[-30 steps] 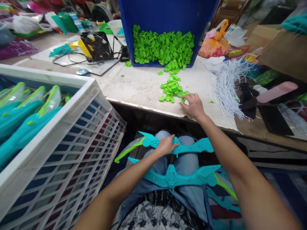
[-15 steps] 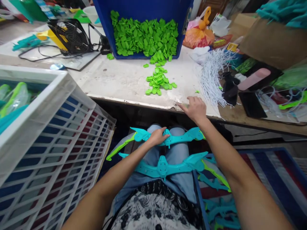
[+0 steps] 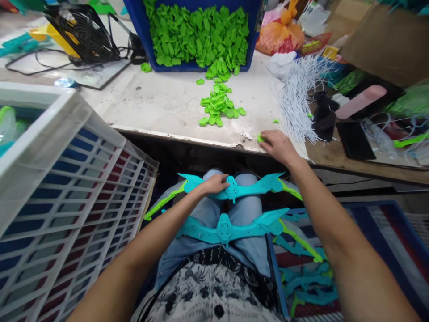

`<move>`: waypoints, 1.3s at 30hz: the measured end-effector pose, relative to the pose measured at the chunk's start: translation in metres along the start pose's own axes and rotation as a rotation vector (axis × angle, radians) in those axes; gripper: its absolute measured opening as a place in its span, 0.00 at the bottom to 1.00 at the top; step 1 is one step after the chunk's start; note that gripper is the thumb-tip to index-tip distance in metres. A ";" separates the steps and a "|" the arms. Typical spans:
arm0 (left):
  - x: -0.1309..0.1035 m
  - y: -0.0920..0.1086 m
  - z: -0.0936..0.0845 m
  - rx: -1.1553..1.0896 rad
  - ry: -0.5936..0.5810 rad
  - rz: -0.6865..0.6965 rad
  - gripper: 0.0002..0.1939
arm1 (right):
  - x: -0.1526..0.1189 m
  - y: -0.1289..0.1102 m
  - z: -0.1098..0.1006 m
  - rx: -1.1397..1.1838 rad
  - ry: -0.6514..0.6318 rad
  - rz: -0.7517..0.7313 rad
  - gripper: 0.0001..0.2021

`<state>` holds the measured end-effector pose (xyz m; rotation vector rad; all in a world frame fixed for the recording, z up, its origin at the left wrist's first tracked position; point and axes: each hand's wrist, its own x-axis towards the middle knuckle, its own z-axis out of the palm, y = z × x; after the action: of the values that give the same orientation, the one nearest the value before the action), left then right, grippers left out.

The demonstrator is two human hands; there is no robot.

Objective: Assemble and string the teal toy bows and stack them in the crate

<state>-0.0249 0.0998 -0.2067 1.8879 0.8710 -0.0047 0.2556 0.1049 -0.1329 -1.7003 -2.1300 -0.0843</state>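
Two turquoise bow-shaped pieces with green limbs lie across my knees and lap. My left hand (image 3: 216,184) is closed on the farther bow piece (image 3: 248,190), just left of its raised centre. The nearer bow piece (image 3: 224,230) rests on my thighs, untouched by either hand. At the table's front edge, my right hand (image 3: 275,144) pinches a small green piece (image 3: 260,138) between its fingertips. Beyond it, a small pile of green pieces (image 3: 219,105) spills from a blue bin (image 3: 137,33) full of the same pieces.
A white lattice crate (image 3: 77,179) stands at the left. On the table are a black fan (image 3: 85,36), white strings (image 3: 298,100), a phone (image 3: 355,140) and bags. A blue crate (image 3: 276,277) at the lower right holds more bow pieces.
My right fingers, apart before, have closed on a small green piece at the table edge. The left hand has shifted slightly left of the farther bow's centre. The view has tilted a little.
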 end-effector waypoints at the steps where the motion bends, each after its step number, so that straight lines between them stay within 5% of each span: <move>1: 0.002 -0.002 -0.003 -0.062 -0.038 -0.009 0.19 | 0.000 -0.001 -0.003 0.029 0.009 0.005 0.09; 5: 0.010 -0.005 -0.008 -0.358 -0.122 -0.118 0.16 | -0.023 -0.041 -0.004 0.183 0.097 -0.013 0.09; 11: 0.014 -0.007 -0.004 -0.691 -0.198 -0.216 0.16 | -0.095 -0.116 0.043 0.309 -0.142 -0.197 0.09; 14: 0.014 -0.008 -0.003 -0.664 -0.176 -0.185 0.17 | -0.108 -0.119 0.062 0.339 -0.111 -0.147 0.09; 19: 0.012 -0.006 0.001 -0.524 -0.181 -0.108 0.21 | -0.113 -0.122 0.066 0.383 -0.124 -0.063 0.09; 24: 0.009 -0.001 0.004 -0.423 -0.162 -0.029 0.19 | -0.120 -0.133 0.071 0.488 -0.096 0.299 0.09; 28: 0.009 0.003 0.006 -0.400 -0.106 -0.118 0.18 | -0.107 -0.129 0.073 0.490 -0.324 0.520 0.29; 33: 0.014 0.000 0.007 -0.288 -0.051 -0.114 0.19 | -0.093 -0.122 0.072 0.351 -0.528 0.469 0.30; 36: 0.014 -0.002 0.008 -0.219 -0.022 -0.080 0.21 | -0.095 -0.122 0.069 0.338 -0.482 0.390 0.29; 39: 0.002 -0.001 0.015 -0.079 0.138 0.028 0.21 | -0.084 -0.120 0.057 0.298 -0.290 0.220 0.19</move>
<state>-0.0189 0.0890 -0.2155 1.8425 0.9239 0.1766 0.1410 0.0141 -0.1904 -1.8353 -2.0047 0.5460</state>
